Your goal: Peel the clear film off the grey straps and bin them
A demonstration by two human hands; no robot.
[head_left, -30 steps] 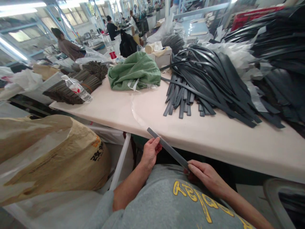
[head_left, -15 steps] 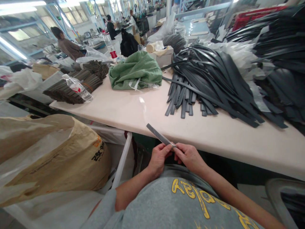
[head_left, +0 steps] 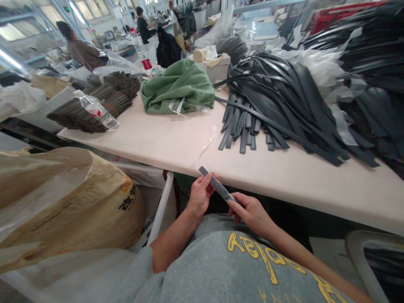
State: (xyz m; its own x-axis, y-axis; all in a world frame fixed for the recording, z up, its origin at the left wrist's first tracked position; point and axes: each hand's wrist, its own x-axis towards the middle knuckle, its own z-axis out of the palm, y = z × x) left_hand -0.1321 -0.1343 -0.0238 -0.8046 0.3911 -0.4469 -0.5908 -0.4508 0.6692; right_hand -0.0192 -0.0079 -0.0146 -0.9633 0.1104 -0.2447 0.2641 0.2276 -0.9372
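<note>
A flat grey strip [head_left: 217, 186] is held slanted just below the near edge of the pale table [head_left: 176, 143]. My left hand [head_left: 200, 194] pinches its upper end between thumb and fingers. My right hand [head_left: 251, 212] grips its lower end, fingers closed round it. Both hands sit above my lap in a grey sweatshirt. A big pile of dark strips [head_left: 277, 105] lies on the table beyond my hands, out of their reach at this moment.
A green cloth bundle [head_left: 178, 86] and a plastic bottle [head_left: 96, 110] on bundled dark sticks [head_left: 91, 107] lie at the table's far left. A tan sack [head_left: 63, 202] stands left of my lap. Other people work at benches in the background.
My right hand slid along the strip toward my left hand, then drew back a little to the lower end. The strip stays in both hands, tilted the same way.
</note>
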